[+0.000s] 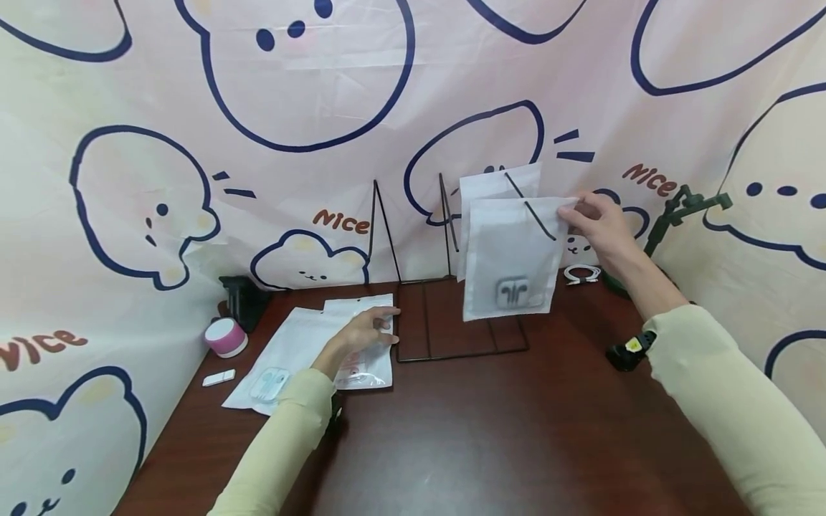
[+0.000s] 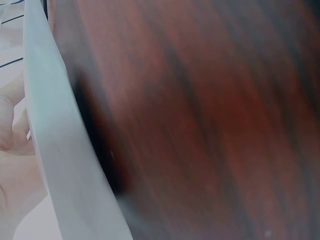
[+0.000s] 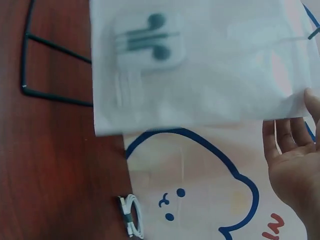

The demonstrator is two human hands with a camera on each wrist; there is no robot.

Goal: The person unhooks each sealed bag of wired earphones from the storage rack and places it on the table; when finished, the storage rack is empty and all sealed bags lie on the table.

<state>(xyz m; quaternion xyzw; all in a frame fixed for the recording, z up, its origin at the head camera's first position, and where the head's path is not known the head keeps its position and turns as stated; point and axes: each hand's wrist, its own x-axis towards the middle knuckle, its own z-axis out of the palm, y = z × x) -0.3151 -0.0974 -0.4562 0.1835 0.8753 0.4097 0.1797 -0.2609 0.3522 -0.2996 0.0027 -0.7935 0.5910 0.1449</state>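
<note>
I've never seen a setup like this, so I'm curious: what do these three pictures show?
No machine here: just a person's bare hands. The wide picture comes from a camera on the head; the other two come from cameras on the left and right wrists.

On the brown table are a wire rack, white pouches, a pink-and-white jar and a coiled white cable.

The right hand pinches the front pouch, with earphones showing through, by its upper corner at the rack. The left hand is over the flat pouches; contact is unclear.

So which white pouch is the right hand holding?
The front hanging pouch; the right hand pinches its corner. Another pouch hangs behind, others lie on the table.
</note>
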